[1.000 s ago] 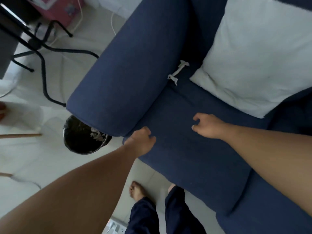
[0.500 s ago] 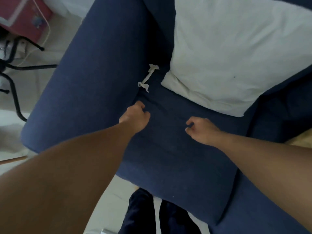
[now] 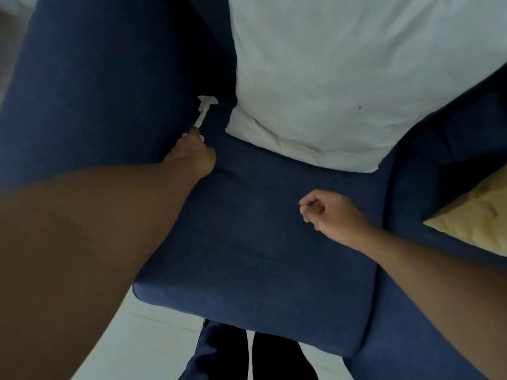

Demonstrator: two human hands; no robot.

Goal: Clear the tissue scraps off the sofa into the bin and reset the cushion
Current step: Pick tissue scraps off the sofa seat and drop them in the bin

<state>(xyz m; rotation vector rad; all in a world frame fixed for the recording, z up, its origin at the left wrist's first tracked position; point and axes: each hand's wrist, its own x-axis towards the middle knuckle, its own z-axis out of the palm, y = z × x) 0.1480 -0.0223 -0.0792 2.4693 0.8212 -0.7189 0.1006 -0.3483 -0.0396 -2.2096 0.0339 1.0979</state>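
A twisted white tissue scrap [image 3: 203, 111] lies in the crease between the blue sofa's armrest [image 3: 96, 86] and its seat [image 3: 260, 242]. My left hand [image 3: 192, 156] is at the scrap's near end, fingertips pinched on it. The rest of the scrap stretches away from the hand along the crease. My right hand [image 3: 326, 212] hovers over the middle of the seat, fingers loosely curled with nothing in them. A big white cushion [image 3: 343, 78] leans against the sofa back, its lower edge resting on the seat. The bin is out of view.
A yellow cushion [image 3: 477, 218] pokes in at the right edge. Pale floor [image 3: 142, 344] shows below the seat's front edge, with my dark-trousered legs [image 3: 219, 355] standing close to it.
My left hand has reached forward along the armrest and pinched the near end of the tissue scrap. The view has swung right and closer; the bin and chair legs have dropped out of view.
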